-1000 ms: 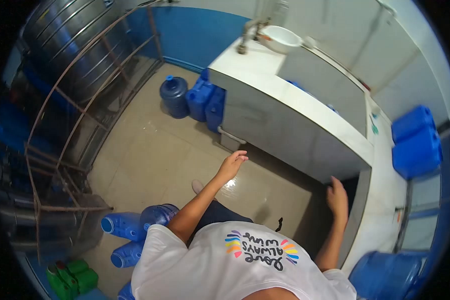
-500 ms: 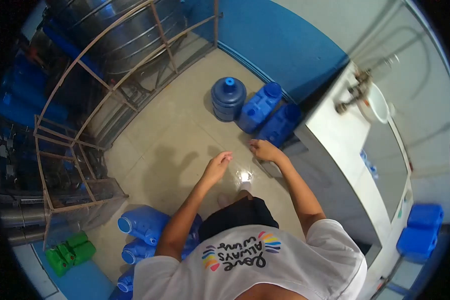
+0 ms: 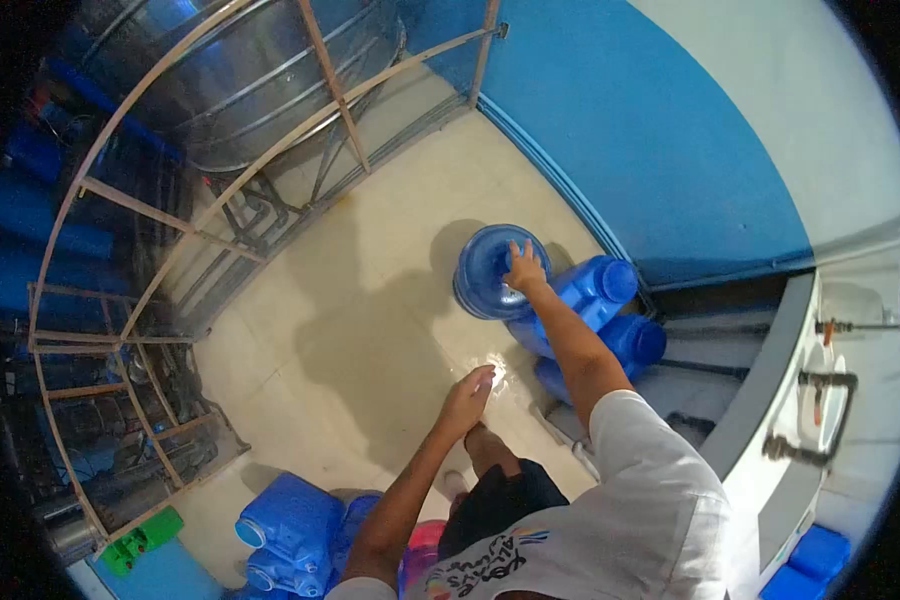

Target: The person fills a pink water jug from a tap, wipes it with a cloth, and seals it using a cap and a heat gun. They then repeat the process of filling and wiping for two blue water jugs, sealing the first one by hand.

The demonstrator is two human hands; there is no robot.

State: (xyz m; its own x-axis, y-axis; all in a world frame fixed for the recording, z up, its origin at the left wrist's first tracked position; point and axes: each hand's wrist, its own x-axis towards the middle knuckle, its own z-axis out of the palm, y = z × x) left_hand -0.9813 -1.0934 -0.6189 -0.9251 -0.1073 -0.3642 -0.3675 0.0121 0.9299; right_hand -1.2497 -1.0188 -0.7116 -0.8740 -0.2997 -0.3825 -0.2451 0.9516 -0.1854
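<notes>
A round, translucent blue water jug (image 3: 480,285) stands on the tiled floor ahead of me. My right hand (image 3: 527,270) reaches down onto its top, fingers around the neck and covering the cap. Beside the jug are two blue slim water containers, the nearer-to-wall one (image 3: 610,283) and another one (image 3: 638,343), each with a round cap. Lower and to the left, my left hand (image 3: 467,402) hangs over the floor, fingers loosely bent, with nothing visible in it.
Several blue containers (image 3: 290,515) and green jugs (image 3: 142,540) stand at lower left. A rusty metal frame (image 3: 155,210) fences off a large steel tank (image 3: 270,90). On the right are a counter (image 3: 745,440) and pipe fittings (image 3: 820,420). A blue wall (image 3: 660,120) runs behind.
I have bent and moved forward towards the round jug. My right hand has gone from above the floor onto the jug's neck. My left hand still hangs over the floor.
</notes>
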